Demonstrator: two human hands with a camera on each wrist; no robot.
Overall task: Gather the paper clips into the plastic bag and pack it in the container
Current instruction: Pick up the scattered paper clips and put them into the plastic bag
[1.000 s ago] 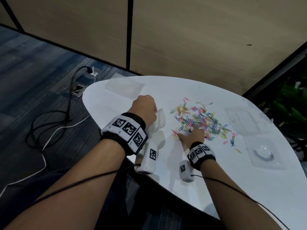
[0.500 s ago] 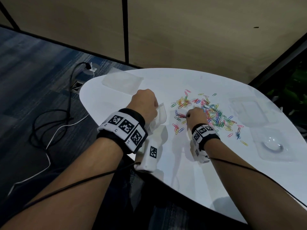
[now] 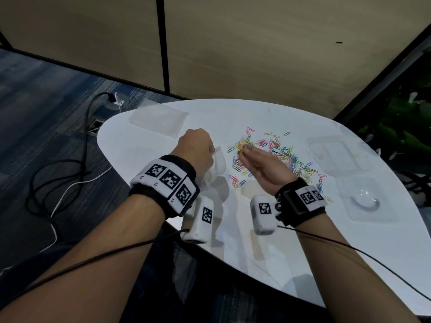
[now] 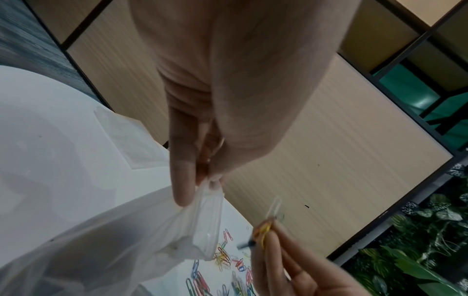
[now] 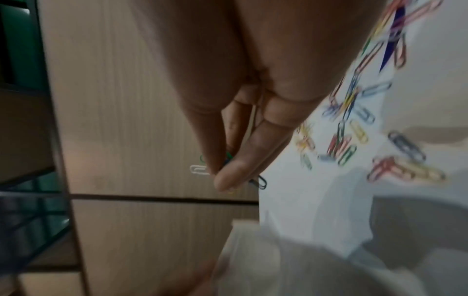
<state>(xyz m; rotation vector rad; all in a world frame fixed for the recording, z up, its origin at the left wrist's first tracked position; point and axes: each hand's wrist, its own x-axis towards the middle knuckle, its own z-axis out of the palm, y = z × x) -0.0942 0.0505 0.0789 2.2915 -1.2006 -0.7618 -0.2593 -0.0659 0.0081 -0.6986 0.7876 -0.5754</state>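
Coloured paper clips [image 3: 275, 157] lie scattered on the white table [image 3: 291, 252], seen again under my raised hand as paper clips [image 5: 354, 128] in the right wrist view. My left hand [image 3: 196, 150] pinches the rim of a clear plastic bag [image 3: 218, 163] and holds its mouth up; the plastic bag [image 4: 152, 236] hangs from my finger and thumb. Lifted off the table, my right hand [image 3: 258, 164] pinches a small bunch of clips [image 4: 266, 230] just right of the bag's mouth. A clear container [image 3: 370, 201] sits at the right.
A clear lid [image 3: 333, 152] lies beyond the container. Another flat plastic bag [image 3: 158, 117] rests at the table's far left. Cables [image 3: 70, 164] trail over the carpet on the left. Wood wall panels [image 3: 256, 54] stand behind the table, with plants [image 3: 401, 127] at the right.
My right hand left the pile, rose from the table with several clips pinched in its fingertips, and moved left toward the bag. The left hand kept hold of the bag.
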